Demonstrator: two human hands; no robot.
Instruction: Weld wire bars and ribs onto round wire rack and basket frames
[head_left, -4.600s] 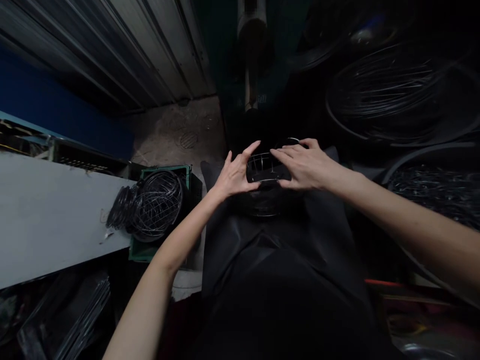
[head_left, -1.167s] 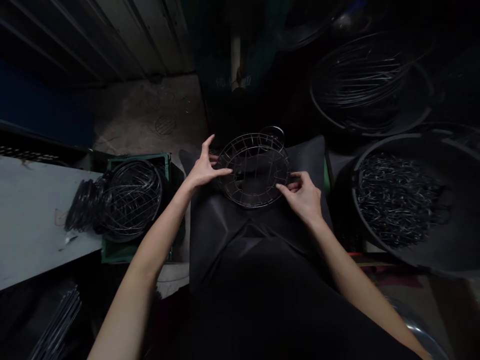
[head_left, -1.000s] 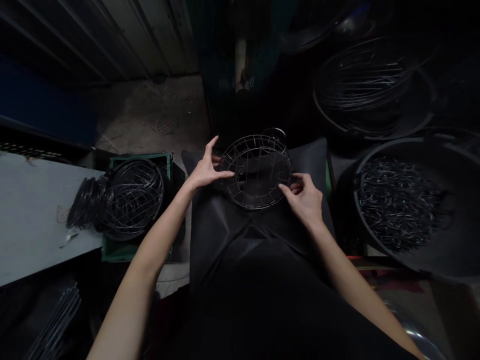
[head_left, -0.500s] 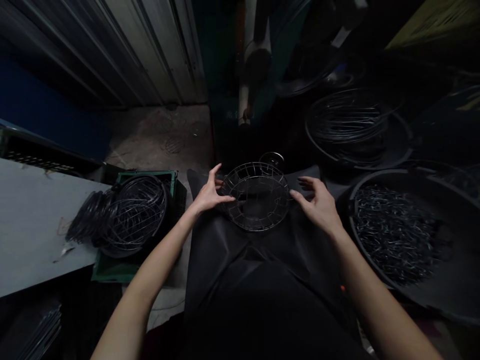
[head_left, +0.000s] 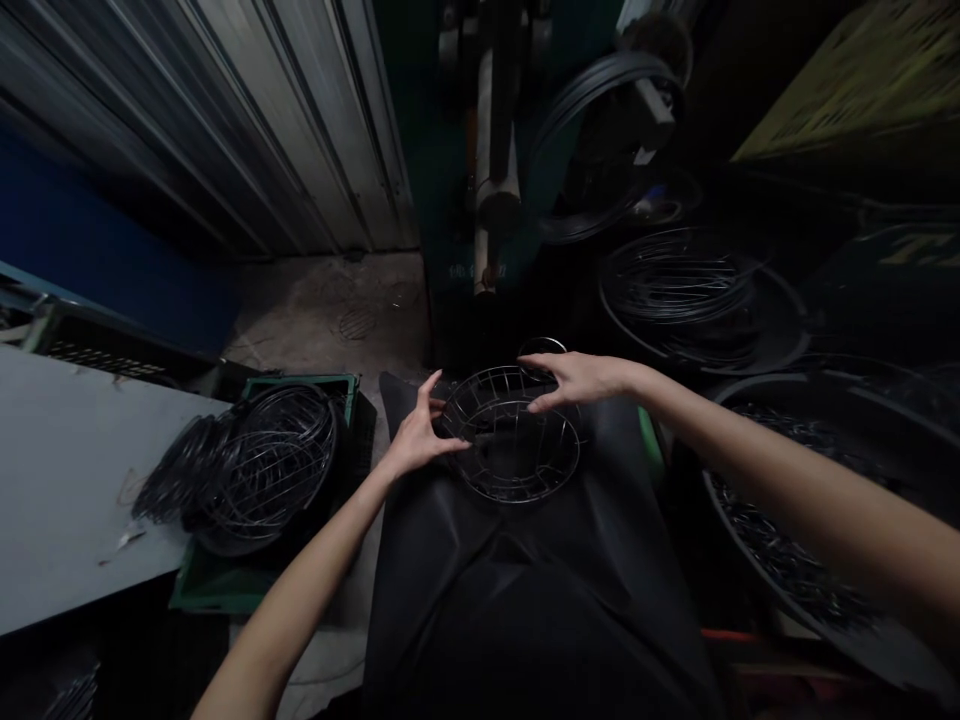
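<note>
A round wire basket frame rests on the black apron over my lap. My left hand pinches its left rim between thumb and fingers. Over the frame's far rim reaches my right hand, its fingers stretched out and spread, touching or hovering just above the wires. A small wire ring shows right behind the frame, near my right fingertips.
A stack of finished wire baskets lies on a green crate to my left, beside a grey table. A dark tub of small wire pieces stands at right, wire coils behind it. A machine post rises ahead.
My right hand let go of the frame's right rim and swung up and left over its far rim. My head tilted up, so everything sits lower in view. The left hand kept its hold.
</note>
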